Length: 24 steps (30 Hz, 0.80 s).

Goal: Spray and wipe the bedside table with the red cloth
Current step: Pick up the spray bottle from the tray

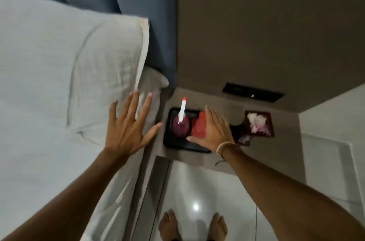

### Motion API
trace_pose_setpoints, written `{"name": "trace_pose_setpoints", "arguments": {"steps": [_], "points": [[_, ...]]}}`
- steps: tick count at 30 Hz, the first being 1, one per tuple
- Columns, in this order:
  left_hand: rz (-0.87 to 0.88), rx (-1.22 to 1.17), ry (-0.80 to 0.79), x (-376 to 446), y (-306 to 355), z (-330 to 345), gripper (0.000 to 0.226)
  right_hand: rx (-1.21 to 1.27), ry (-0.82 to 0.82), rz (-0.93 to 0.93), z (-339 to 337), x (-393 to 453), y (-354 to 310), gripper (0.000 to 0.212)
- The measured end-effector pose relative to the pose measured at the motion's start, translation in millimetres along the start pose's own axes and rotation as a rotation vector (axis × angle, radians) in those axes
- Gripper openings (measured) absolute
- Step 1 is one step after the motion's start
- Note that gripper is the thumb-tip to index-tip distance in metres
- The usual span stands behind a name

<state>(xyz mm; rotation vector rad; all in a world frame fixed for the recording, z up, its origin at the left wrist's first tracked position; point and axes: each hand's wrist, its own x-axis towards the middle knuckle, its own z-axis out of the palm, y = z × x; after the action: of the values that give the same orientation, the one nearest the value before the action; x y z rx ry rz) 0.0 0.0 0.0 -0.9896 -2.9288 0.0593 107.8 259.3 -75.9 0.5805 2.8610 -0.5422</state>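
Observation:
A spray bottle (180, 125) with a purple body and a white, red-tipped nozzle stands on a black tray (173, 144) on the grey bedside table (197, 158). Beside it on the tray lies the folded red cloth (198, 127). My right hand (212, 130) hovers flat over the cloth's right side, fingers apart, holding nothing; whether it touches the cloth I cannot tell. My left hand (128, 124) is spread open above the bed's edge, left of the tray, empty.
A white pillow (69, 74) and bed fill the left, with a blue headboard (164, 43) behind. A dark tray with white and purple packets (257, 123) sits right of the black tray. A wall switch panel (252, 92) is behind. My bare feet (192, 227) stand on glossy floor.

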Motion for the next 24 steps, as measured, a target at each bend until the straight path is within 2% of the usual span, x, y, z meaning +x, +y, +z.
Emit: {"name": "trace_pose_setpoints", "arguments": {"steps": [3, 6, 8, 11, 12, 17, 20, 24], "points": [[-0.042, -0.006, -0.001, 3, -9, 53, 0.084, 0.183, -0.088, 0.045, 53, 40, -10, 0.14], [-0.125, -0.063, 0.061, 4, -7, 91, 0.082, 0.529, 0.075, 0.082, 84, 83, -31, 0.133], [-0.131, -0.103, 0.068, 6, -1, 111, 0.08, 0.564, 0.25, 0.026, 98, 104, -47, 0.104], [-0.145, -0.134, 0.05, 12, 8, 128, 0.078, 0.609, 0.561, 0.027, 109, 114, -67, 0.039], [-0.141, -0.137, 0.048, 11, 12, 133, 0.078, 0.637, 0.63, 0.04, 109, 108, -69, 0.029], [-0.057, -0.104, -0.028, 10, 35, 141, 0.079, 0.57, 0.798, -0.017, 92, 45, -44, 0.026], [0.025, -0.069, -0.082, -3, 61, 147, 0.082, 0.573, 0.79, 0.093, 98, -15, -13, 0.027], [0.136, -0.034, -0.109, -23, 106, 159, 0.08, 0.517, 0.686, 0.285, 118, -87, 46, 0.033]]}}
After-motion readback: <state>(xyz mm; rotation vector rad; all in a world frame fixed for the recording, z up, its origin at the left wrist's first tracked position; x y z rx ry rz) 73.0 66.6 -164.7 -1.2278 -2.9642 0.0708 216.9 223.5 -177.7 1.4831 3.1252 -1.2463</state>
